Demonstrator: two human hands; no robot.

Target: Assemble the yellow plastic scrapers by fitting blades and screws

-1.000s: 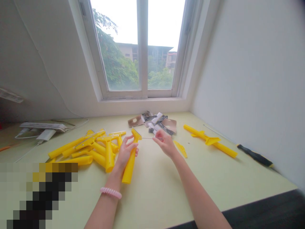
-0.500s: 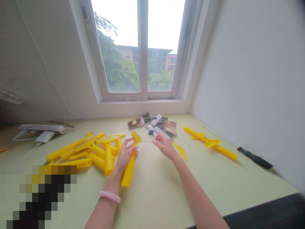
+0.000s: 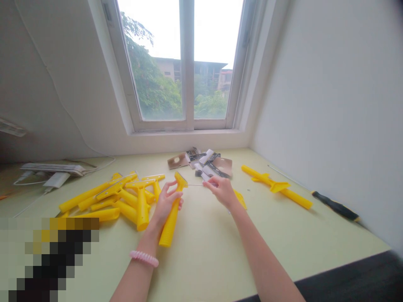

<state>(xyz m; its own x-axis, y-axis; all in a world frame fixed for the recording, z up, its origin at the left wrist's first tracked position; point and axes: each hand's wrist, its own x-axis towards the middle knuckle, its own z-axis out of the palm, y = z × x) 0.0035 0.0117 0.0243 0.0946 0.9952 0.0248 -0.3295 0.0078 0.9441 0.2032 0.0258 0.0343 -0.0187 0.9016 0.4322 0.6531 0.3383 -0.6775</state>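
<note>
Pink coil bracelet (image 3: 142,259) sits on the left wrist, and the left hand (image 3: 166,202) is closed, its fingers curled round the neck of a yellow plastic scraper (image 3: 169,222). The scraper's long axis rises from its butt end, below the hand on the pale green desk (image 3: 277,247), up and slightly rightward, so its flared head points away toward the window. The right hand (image 3: 222,192) pinches a thin metal strip (image 3: 200,185) between thumb and fingers, holding it level and crosswise to the handle. Its far end reaches the scraper's head, though whether it touches or enters is too fine to tell.

Only this one scraper is in hand. To its left lies a heap of yellow scrapers (image 3: 119,197), at least one showing a metal plate on its head, with no hand on them. Just past the right hand, a flat yellow piece (image 3: 241,200) lies partly hidden. Farther right are a lone yellow scraper (image 3: 280,187) and a black-handled screwdriver (image 3: 335,208). Card packets (image 3: 204,162) sit at the back, below the window (image 3: 188,84).
</note>
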